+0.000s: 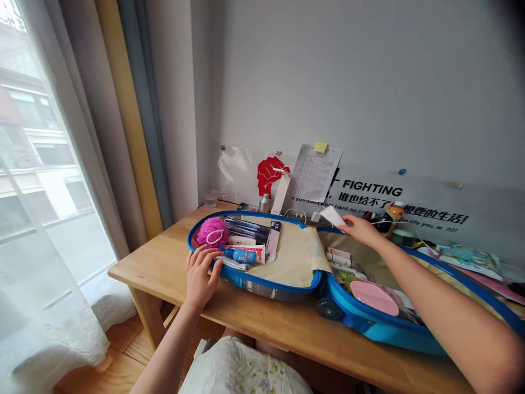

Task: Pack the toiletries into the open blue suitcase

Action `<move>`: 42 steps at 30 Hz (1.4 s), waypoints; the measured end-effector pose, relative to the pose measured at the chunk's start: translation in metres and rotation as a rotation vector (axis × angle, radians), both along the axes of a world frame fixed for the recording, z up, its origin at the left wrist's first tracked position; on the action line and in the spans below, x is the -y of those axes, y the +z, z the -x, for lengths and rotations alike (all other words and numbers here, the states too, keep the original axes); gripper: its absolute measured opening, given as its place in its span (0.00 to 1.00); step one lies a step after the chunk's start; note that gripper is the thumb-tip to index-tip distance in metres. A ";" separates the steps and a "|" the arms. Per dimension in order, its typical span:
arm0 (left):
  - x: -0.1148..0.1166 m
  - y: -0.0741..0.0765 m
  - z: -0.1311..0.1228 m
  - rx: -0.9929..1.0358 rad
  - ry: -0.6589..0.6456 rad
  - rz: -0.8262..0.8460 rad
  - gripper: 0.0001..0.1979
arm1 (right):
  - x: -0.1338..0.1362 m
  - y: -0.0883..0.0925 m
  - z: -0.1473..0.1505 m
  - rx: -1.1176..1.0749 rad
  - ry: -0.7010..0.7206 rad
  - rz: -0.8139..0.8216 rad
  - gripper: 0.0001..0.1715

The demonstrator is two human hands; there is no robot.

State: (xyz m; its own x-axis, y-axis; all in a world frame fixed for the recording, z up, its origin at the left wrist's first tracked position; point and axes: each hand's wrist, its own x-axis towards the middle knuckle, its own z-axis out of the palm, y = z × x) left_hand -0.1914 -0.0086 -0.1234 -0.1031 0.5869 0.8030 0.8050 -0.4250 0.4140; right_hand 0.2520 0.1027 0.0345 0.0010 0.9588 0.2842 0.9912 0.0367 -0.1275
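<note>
An open blue suitcase (268,285) lies on the wooden desk, its two halves side by side. My left hand (202,273) rests on the near left rim of the left half, fingers apart, beside a pink bath puff (212,232) and a blue bottle (243,256). Next to these lie a toothpaste tube (259,253), dark slim packages (246,229) and a pale flat package (273,238). Over the back of the right half, my right hand (357,229) pinches a white flat item (333,216). A pink oval item (374,298) and small tubes sit in the right half.
Behind the suitcase stand a metallic bottle (264,203), a white power strip (281,194) with cables and an orange-capped bottle (394,213). A cup (210,198) is at the desk's back left corner. Curtains (123,120) hang left. The desk's front edge (254,328) is near my lap.
</note>
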 end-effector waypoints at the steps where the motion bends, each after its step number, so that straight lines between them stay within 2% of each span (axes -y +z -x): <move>1: 0.000 0.000 0.000 0.003 -0.001 0.000 0.14 | -0.002 0.003 0.016 -0.014 0.033 0.013 0.18; 4: 0.002 0.002 -0.001 0.014 -0.002 0.006 0.15 | -0.011 0.000 0.082 -0.030 0.199 0.090 0.19; 7: 0.003 0.003 -0.001 0.022 -0.010 0.028 0.15 | -0.020 -0.016 0.156 -0.022 0.338 0.155 0.19; 10: 0.003 0.004 -0.001 0.020 -0.012 0.040 0.15 | -0.026 -0.033 0.213 -0.004 0.403 0.188 0.18; 13: 0.003 0.004 -0.001 0.017 -0.009 0.035 0.15 | -0.032 -0.045 0.248 0.013 0.433 0.211 0.18; 17: 0.003 0.004 -0.002 0.020 -0.004 0.043 0.15 | -0.038 -0.054 0.266 0.034 0.464 0.253 0.19; 24: 0.003 0.005 -0.002 0.021 -0.005 0.044 0.15 | -0.038 -0.061 0.263 0.039 0.509 0.326 0.16; 27: 0.003 0.004 -0.002 0.024 -0.011 0.037 0.15 | -0.035 -0.061 0.263 0.030 0.526 0.344 0.20; 30: 0.003 0.005 -0.002 0.026 -0.010 0.042 0.14 | -0.032 -0.055 0.261 0.008 0.535 0.327 0.21; 32: 0.004 0.005 -0.002 0.028 -0.006 0.048 0.15 | -0.032 -0.045 0.253 -0.012 0.530 0.302 0.22; 35: 0.004 0.006 -0.002 0.027 -0.006 0.044 0.15 | -0.035 -0.019 0.224 -0.031 0.472 0.256 0.20; 39: 0.003 0.004 -0.001 0.026 -0.012 0.033 0.15 | -0.033 0.015 0.155 -0.003 0.304 0.202 0.23; 42: 0.002 0.003 -0.001 0.033 -0.014 0.036 0.15 | -0.021 0.021 0.095 0.057 0.206 0.248 0.22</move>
